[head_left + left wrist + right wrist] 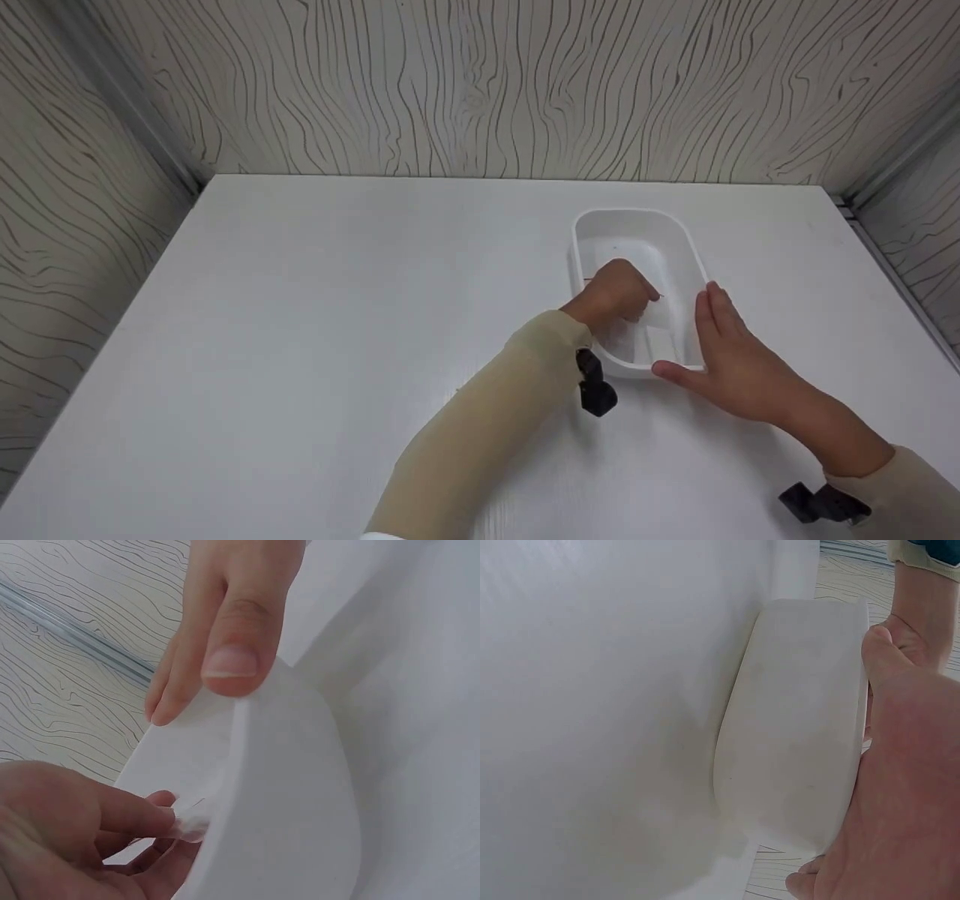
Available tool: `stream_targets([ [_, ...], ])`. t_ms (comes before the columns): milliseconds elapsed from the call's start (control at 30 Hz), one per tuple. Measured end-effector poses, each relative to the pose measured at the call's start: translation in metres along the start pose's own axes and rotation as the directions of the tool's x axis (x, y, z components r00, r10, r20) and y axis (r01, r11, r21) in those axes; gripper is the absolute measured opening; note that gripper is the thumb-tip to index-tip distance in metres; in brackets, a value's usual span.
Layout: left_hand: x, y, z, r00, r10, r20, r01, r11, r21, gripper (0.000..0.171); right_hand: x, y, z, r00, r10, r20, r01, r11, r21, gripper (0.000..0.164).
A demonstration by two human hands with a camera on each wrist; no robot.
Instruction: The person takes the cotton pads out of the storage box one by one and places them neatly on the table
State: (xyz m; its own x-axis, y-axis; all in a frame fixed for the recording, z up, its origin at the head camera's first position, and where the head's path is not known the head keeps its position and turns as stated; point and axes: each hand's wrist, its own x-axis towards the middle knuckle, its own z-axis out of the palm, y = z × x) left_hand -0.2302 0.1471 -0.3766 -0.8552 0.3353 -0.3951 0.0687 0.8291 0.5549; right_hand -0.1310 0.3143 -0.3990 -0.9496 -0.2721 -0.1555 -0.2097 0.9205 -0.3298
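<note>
A deep white rounded-rectangular container with a smooth, plastic-looking wall (637, 225) stands on a white tabletop (360, 300), between 2 and 3 o'clock of the table's middle. A left hand (616, 294) reaches in over its 8 o'clock rim; its bent fingers are partly masked from above, but the left wrist view shows thumb and fingers pinching a small, clear, filmy piece (193, 829), too blurred and covered to identify. A right hand (739, 367) lies spread at the container's 4 o'clock corner, straight fingers against the 3 o'clock side, thumb on the rim near 5 o'clock. A flat white piece (661, 345) lies inside toward 5 o'clock, hard to make out against the white floor. The right wrist view shows only the container's outside, hiding its contents. Beige sleeves (487, 427) run out of the head view, the left at 6 o'clock, the right near 4.
</note>
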Motion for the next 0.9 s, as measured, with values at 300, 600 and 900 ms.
stream_targets([
  [300, -0.0022, -0.0023, 0.0038, 0.998, -0.040, -0.040, 0.031, 0.979, -0.203, 0.030, 0.0008, -0.0010, 0.0009, 1.000, 0.016, 0.012, -0.016, 1.000, -0.010, 0.124],
  [600, 0.0016, -0.0029, 0.0053, 0.997, -0.057, -0.043, 0.039, 0.935, -0.352, 0.029, -0.0008, -0.0009, -0.0003, 1.000, 0.015, 0.023, -0.016, 1.000, 0.010, 0.122],
  [900, -0.0004, -0.0018, 0.0050, 0.997, -0.063, -0.051, 0.042, 0.935, -0.352, 0.022, -0.0016, -0.0024, -0.0016, 1.000, 0.015, 0.026, -0.015, 1.000, 0.020, 0.122],
])
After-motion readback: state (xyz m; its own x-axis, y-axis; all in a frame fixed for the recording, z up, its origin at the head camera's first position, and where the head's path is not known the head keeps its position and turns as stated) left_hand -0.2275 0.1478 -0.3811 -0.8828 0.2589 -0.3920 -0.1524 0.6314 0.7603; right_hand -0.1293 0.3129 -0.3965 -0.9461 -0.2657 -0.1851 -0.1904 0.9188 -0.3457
